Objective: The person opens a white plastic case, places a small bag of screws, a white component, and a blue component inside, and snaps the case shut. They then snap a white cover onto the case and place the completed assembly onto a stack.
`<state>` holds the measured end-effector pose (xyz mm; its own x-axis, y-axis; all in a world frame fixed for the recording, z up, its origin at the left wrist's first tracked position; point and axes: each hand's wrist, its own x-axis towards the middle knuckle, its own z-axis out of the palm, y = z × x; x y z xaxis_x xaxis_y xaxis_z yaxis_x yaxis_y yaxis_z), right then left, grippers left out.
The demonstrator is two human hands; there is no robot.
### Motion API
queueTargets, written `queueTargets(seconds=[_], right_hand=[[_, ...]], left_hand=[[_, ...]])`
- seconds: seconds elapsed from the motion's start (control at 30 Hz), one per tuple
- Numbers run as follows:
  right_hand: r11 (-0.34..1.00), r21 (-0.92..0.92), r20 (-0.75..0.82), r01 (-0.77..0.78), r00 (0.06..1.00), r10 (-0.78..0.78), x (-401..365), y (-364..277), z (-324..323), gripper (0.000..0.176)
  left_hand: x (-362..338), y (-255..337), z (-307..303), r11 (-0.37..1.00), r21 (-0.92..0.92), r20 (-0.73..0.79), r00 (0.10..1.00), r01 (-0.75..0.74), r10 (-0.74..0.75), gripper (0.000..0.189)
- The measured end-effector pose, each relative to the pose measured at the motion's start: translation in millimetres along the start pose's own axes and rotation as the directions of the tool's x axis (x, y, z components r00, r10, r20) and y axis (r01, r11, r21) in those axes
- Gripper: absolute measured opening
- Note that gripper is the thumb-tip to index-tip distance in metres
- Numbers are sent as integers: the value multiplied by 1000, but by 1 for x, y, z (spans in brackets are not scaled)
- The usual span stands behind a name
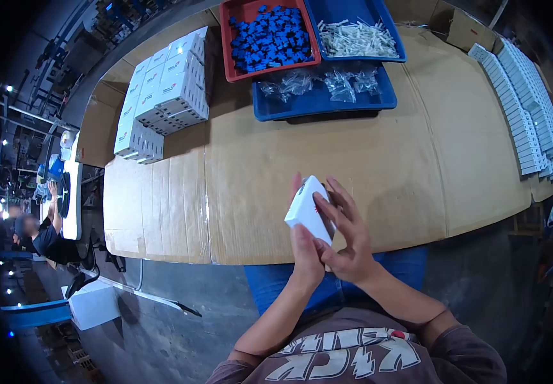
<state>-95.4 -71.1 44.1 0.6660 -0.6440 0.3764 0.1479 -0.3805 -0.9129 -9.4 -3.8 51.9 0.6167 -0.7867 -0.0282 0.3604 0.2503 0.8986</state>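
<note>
A small white box (310, 208) with a red mark is held up in front of me, above the near edge of the cardboard-covered table (257, 217). My left hand (306, 253) grips it from below and the left, thumb along its near end. My right hand (350, 240) is on its right side, with fingers bent over the upper face and the thumb close to the lower end. The palms and part of the box's right side are hidden by the fingers. What is inside the box does not show.
Stacked white boxes (171, 83) stand at the back left, and long stacks of flat boxes (523, 105) at the right. A red tray (226, 41) holds blue pieces; two blue trays (388, 105) hold white plastic pieces and clear bags. Far left, another person (52, 243) sits at a white table.
</note>
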Motion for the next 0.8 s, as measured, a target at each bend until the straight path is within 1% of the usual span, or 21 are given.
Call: queueTargets(seconds=[0.03,0.1,0.2,0.3,0.33,0.43,0.47,0.5,0.57,0.7,0.73,0.8], right_hand=[[1000,-23,8,21,1000,-21,0,-4,1,70],[997,-42,31,58,998,-56,0,-11,1,68],[997,51,79,58,995,-62,4,-14,1,66],[993,76,85,87,992,-93,-2,-9,5,64],[989,74,84,128,987,-135,0,-10,4,61],[987,3,94,160,983,-160,-1,-4,3,60],[979,-31,84,200,977,-197,-1,1,3,61],[981,-29,66,193,979,-191,-3,2,2,61],[982,-27,23,188,982,-188,-4,5,0,59],[976,-94,-10,195,980,-197,-5,13,-5,55],[976,-98,-21,195,980,-198,-6,14,-5,54],[976,-102,-36,192,980,-197,-7,16,-7,54]], left_hand=[[-2,4,2,999,-34,8,999,-36,36,107],[-6,11,3,995,14,-46,994,-100,101,110],[-8,12,3,981,71,-72,980,-179,184,110],[-6,14,5,959,126,-54,963,-255,263,111],[-6,18,7,962,121,-70,965,-245,254,113],[-3,10,10,952,147,-94,954,-268,284,118],[-2,11,13,948,215,-97,960,-236,261,120],[-2,14,16,938,284,-103,967,-197,234,123],[0,12,20,930,336,-97,977,-147,189,126],[5,2,16,966,229,-6,992,-122,127,126],[4,0,18,957,268,-16,992,-113,122,126],[5,-3,18,953,283,-7,993,-109,116,125]])
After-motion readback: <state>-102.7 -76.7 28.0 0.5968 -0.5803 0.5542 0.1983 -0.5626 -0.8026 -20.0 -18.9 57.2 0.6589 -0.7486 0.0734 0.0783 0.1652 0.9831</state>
